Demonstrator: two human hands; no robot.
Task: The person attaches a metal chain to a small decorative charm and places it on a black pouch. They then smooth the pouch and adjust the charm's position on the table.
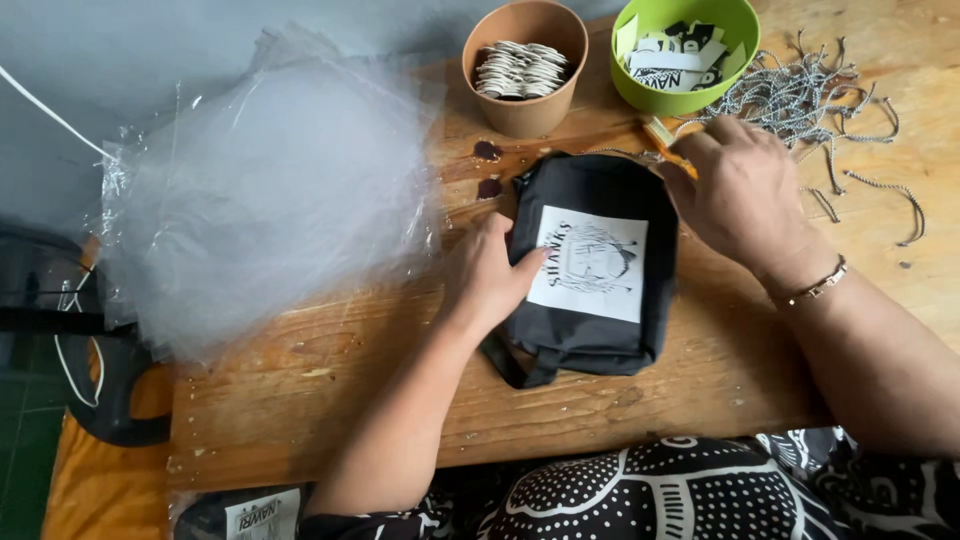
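Centrally on the wooden table (300, 380) lay a black pouch (590, 270) with a white printed patch. Left hand (485, 275) pressed flat on its left edge, fingers loose. Right hand (745, 190) pinched a small orange-handled tool (668, 145) at the pouch's top right corner, near the green bowl (685, 50).

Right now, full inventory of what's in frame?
pouch: one, black with a white printed patch, middle of the table
wooden table: one, light brown, under everything
plastic bags: a stack, clear, left of the pouch
brown cup: one, holds round tags, far edge
green bowl: one, holds black and white labels, far right
cords: loose pile, black and white, right of the bowl
second pouch: one, black, in clear wrap, near edge
bracelet: one, metal, right wrist
left hand: on the pouch's left side
right hand: at the pouch's top right corner, gripping an orange-yellow item
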